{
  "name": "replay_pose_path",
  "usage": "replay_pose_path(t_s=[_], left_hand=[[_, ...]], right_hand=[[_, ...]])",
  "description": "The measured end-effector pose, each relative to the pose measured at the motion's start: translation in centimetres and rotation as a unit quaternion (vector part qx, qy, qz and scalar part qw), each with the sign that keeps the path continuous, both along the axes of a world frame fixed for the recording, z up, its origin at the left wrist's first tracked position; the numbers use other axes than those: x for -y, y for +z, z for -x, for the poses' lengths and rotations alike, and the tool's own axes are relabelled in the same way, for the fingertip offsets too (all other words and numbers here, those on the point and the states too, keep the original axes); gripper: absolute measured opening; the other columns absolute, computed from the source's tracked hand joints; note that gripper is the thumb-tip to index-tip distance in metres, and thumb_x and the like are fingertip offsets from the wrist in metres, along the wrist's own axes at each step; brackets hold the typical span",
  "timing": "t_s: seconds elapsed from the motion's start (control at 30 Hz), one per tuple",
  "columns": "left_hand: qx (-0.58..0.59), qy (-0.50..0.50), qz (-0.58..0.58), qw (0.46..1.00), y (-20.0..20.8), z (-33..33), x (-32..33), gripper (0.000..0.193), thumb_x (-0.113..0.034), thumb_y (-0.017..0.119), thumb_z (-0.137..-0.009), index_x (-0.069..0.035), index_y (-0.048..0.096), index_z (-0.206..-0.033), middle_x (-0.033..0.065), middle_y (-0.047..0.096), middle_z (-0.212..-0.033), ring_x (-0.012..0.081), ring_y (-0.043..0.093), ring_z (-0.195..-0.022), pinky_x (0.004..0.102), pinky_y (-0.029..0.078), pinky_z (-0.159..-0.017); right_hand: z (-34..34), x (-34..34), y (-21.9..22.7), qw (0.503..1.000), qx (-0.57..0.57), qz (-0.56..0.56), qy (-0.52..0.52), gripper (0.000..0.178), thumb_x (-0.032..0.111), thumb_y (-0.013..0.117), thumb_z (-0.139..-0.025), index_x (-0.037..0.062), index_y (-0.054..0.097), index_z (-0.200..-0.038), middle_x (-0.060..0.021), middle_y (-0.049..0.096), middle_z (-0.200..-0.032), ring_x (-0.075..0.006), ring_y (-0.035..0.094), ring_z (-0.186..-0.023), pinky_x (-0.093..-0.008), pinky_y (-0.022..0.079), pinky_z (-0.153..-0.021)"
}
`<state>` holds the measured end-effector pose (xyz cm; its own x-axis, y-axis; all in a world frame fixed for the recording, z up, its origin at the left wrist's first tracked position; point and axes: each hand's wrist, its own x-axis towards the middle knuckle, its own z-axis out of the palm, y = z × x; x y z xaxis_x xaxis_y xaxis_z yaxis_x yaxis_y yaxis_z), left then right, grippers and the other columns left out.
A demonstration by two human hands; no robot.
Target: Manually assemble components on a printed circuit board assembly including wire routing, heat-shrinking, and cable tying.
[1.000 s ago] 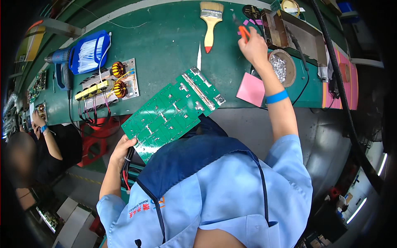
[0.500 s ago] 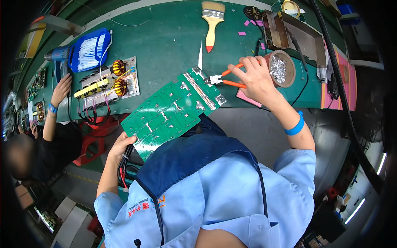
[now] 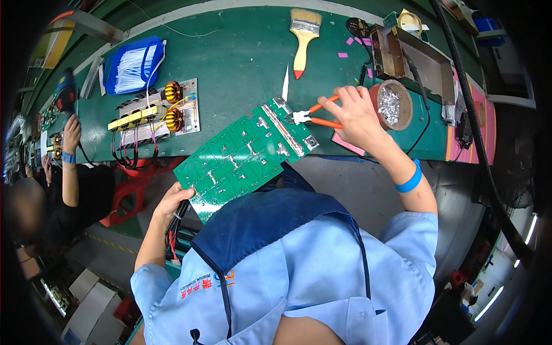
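Note:
My left hand (image 3: pixel 171 202) grips the near left corner of a green circuit board (image 3: pixel 230 158), thumb on top. The board is tilted, its soldered underside facing up, with silvery solder strips near its far right end. Dark cables (image 3: pixel 175 230) hang by my left wrist. In my right hand (image 3: pixel 359 118) is a pair of cutting pliers (image 3: pixel 323 122) with orange handles. Their jaws are at the far right edge of the board, beside the solder strips; whether they touch it I cannot tell.
A round tub (image 3: pixel 391 106) of silvery clippings stands right of my right hand. Beyond lie a brush (image 3: pixel 301 46) and a metal tray (image 3: pixel 417 66). At left are another board with coils (image 3: pixel 155 118) and a blue bin of white ties (image 3: pixel 131 68). A co-worker's hand (image 3: pixel 71 135) holds a heat gun (image 3: pixel 66 95).
The co-worker has picked up the heat gun and drawn it left. My pliers stay at the board's far right end with only a slight shift; the whole view has moved a little.

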<state>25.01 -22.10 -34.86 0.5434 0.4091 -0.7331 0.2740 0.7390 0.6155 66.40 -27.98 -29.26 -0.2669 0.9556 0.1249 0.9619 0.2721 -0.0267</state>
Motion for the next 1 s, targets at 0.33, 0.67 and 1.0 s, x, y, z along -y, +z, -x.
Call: replay_pose_path(t_s=[0.33,0.67,1.0], left_hand=[[-0.007,0.000,-0.002,1.000,0.2,-0.3,0.0,0.050,-0.028,0.064,-0.062,-0.005,0.048,-0.104,0.0026,0.054,-0.096,0.0122,0.048,-0.090,0.0260,0.031,-0.083],[-0.001,0.020,0.010,1.000,-0.4,-0.1,0.5,0.056,-0.024,0.066,-0.061,-0.003,0.044,-0.108,0.0036,0.052,-0.100,0.0138,0.047,-0.092,0.0256,0.033,-0.082],[-0.041,-0.041,-0.031,0.998,-0.7,0.5,0.5,0.063,-0.027,0.066,-0.062,-0.002,0.038,-0.113,0.0041,0.048,-0.106,0.0147,0.044,-0.097,0.0272,0.030,-0.086]], right_hand=[[-0.6,0.3,-0.6,0.989,-0.056,0.127,-0.050,0.037,0.009,0.058,-0.059,0.0090,0.051,-0.096,-0.0091,0.048,-0.074,-0.0224,0.050,-0.064,-0.0325,0.041,-0.055],[-4.6,-1.0,-3.5,0.626,-0.643,0.171,-0.408,0.055,0.033,0.059,-0.069,0.0049,0.036,-0.112,-0.0114,0.051,-0.084,-0.0186,0.053,-0.073,-0.0298,0.045,-0.062],[-1.4,-0.4,-9.0,0.933,-0.171,-0.059,-0.310,0.066,0.027,0.071,-0.052,0.0121,0.042,-0.110,-0.0109,0.046,-0.090,-0.0255,0.044,-0.086,-0.0356,0.034,-0.074]])
